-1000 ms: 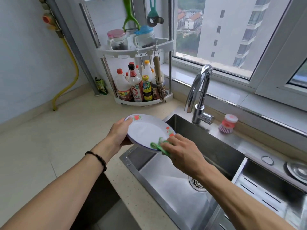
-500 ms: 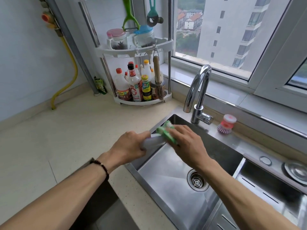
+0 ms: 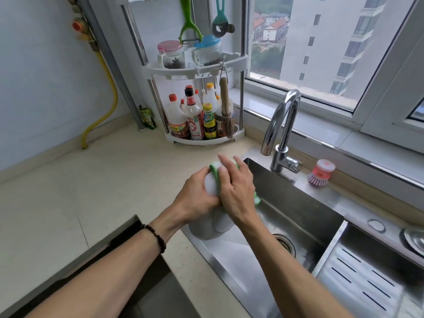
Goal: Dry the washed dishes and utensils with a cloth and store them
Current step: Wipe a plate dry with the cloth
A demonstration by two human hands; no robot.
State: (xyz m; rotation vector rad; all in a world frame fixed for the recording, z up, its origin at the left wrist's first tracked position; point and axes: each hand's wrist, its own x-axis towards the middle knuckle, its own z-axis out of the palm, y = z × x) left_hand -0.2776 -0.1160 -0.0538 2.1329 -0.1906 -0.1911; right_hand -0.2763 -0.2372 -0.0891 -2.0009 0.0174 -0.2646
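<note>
While we hold the round white plate on edge above the near left corner of the stainless steel sink, a slip looks like the main risk: a washed plate is likely wet, and only our left hand grips its rim. A hard wipe could lever it out and drop it into the basin or against the table edge. Right hand, fingers fairly straight, presses the green cloth flat to the plate's face. Plate sits between both hands, lower half hanging below the grip, cloth wrapped over its top rim.
</note>
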